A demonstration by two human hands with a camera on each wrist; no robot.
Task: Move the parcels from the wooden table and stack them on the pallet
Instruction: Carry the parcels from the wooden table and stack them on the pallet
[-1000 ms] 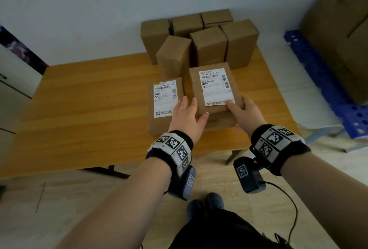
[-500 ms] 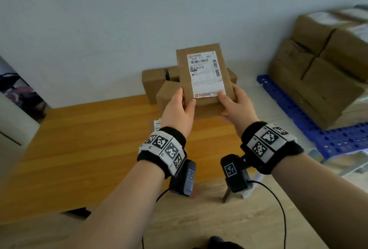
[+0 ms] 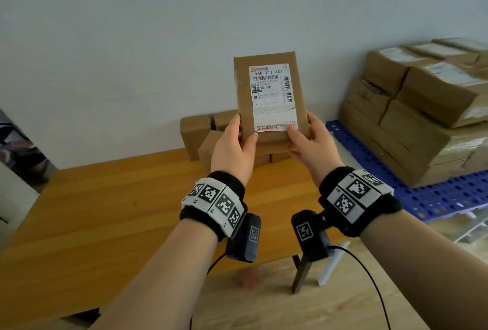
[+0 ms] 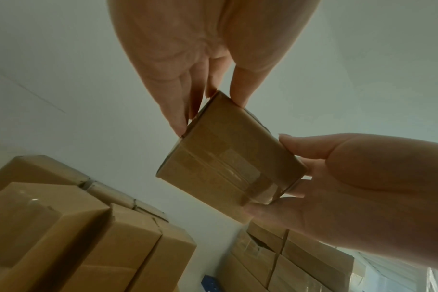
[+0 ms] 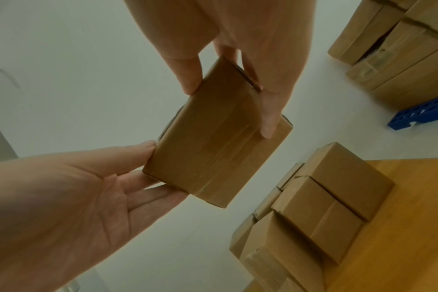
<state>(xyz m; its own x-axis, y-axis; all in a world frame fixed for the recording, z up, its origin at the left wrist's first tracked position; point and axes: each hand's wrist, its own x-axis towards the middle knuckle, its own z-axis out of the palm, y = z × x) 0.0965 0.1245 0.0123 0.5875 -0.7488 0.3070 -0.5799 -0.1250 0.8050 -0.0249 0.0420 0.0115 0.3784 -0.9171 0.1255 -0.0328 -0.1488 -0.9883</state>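
Observation:
I hold one brown cardboard parcel (image 3: 266, 107) with a white shipping label up in the air, above the wooden table (image 3: 105, 210). My left hand (image 3: 239, 136) grips its lower left edge, thumb on the labelled face. My right hand (image 3: 307, 134) grips the lower right edge the same way. The left wrist view shows the parcel's taped underside (image 4: 228, 156), and the right wrist view shows it too (image 5: 213, 150), with fingers of both hands beneath it. Several more parcels (image 3: 195, 131) stand at the table's far edge. The blue pallet (image 3: 449, 197) lies to the right.
A tall stack of brown parcels (image 3: 422, 107) fills the pallet, some wrapped in clear film. A plain white wall stands behind the table. Light wooden floor and a table leg (image 3: 301, 274) lie below my wrists. A dark object (image 3: 15, 144) sits at the far left.
Both hands have lifted the labelled parcel off the table and raised it. The view has swung up and to the right, bringing the pallet stack into sight.

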